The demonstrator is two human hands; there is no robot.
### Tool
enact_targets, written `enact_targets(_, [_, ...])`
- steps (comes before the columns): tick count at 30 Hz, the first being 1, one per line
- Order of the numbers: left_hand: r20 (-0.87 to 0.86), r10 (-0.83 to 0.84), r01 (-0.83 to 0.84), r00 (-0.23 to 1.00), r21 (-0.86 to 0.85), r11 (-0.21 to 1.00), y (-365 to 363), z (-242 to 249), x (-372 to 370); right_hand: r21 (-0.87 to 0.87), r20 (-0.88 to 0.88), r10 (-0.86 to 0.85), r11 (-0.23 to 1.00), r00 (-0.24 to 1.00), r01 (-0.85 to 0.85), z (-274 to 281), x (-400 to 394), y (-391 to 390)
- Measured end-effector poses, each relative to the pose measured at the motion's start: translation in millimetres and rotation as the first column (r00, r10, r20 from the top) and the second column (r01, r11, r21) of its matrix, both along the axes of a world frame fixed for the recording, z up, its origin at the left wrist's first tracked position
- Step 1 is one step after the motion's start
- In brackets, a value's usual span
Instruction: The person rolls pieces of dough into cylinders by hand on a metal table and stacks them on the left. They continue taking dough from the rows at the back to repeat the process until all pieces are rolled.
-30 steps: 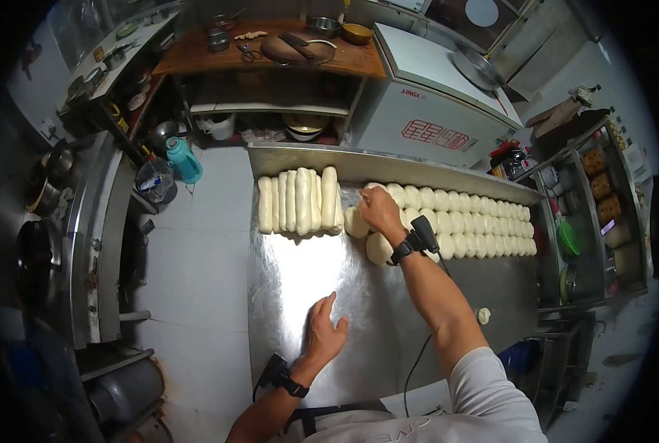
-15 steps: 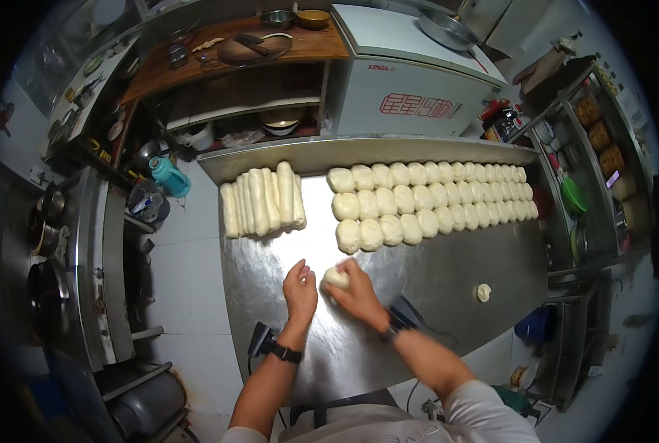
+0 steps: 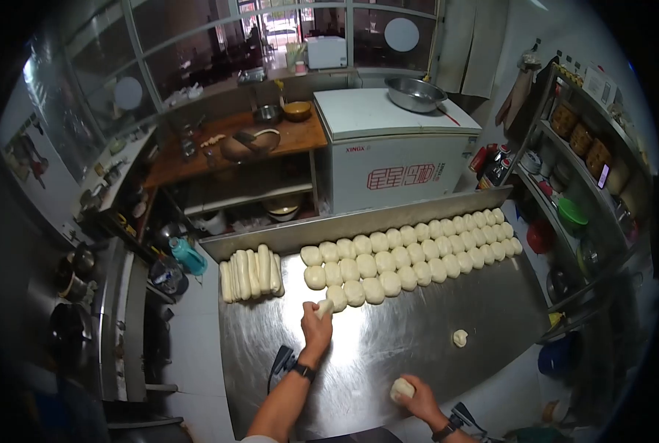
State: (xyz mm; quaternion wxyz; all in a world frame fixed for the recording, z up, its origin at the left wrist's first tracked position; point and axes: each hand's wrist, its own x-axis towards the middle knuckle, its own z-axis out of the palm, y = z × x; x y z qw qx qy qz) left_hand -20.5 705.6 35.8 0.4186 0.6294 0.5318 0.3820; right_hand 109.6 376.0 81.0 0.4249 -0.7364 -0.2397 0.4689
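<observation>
My left hand (image 3: 316, 328) is closed around a piece of dough (image 3: 325, 306) at the left end of the front row of dough balls (image 3: 374, 290). Whether that piece touches the table is hidden by my fingers. Nearer the front edge, my right hand (image 3: 422, 402) grips a round dough ball (image 3: 402, 389) from its right side. Long dough rolls (image 3: 252, 273) lie side by side behind my left hand. One small dough lump (image 3: 459, 338) sits by itself on the right of the steel table (image 3: 270, 369).
A raised metal ledge (image 3: 285, 235) runs along the table's back. Beyond it stand a white freezer (image 3: 399, 166) and a wooden counter (image 3: 167, 162). Shelving (image 3: 566, 177) rises at the right; a turquoise jug (image 3: 188, 257) is on the left.
My left hand has reached forward to the front row and taken hold of dough there. My right hand has moved right and back towards me with its ball. The view has tilted up.
</observation>
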Motion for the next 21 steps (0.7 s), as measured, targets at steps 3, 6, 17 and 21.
enact_targets(3, [-0.300, -0.261, 0.305, 0.918, 0.110, 0.946, -65, 53, -62, 0.067, 0.712, 0.225, 0.921, 0.665, -0.384, 21, 25, 32])
enact_targets(6, [-0.583, -0.370, 0.594, 0.723, 0.251, 0.765, -145, 33, -151, -0.034, 0.802, 0.345, 0.842, 0.487, -0.539, 5, 48, 10])
enact_targets(17, [-0.826, -0.239, 0.541, 0.510, 0.092, 0.836, -82, 8, -104, -0.216, 0.837, 0.435, 0.819, 0.332, -0.531, -25, 55, 113])
enact_targets(21, [-0.821, -0.398, 0.641, 0.409, -0.052, 0.766, -199, 0, -178, -0.203, 0.733, 0.576, 0.694, 0.362, -0.691, -34, 38, -28])
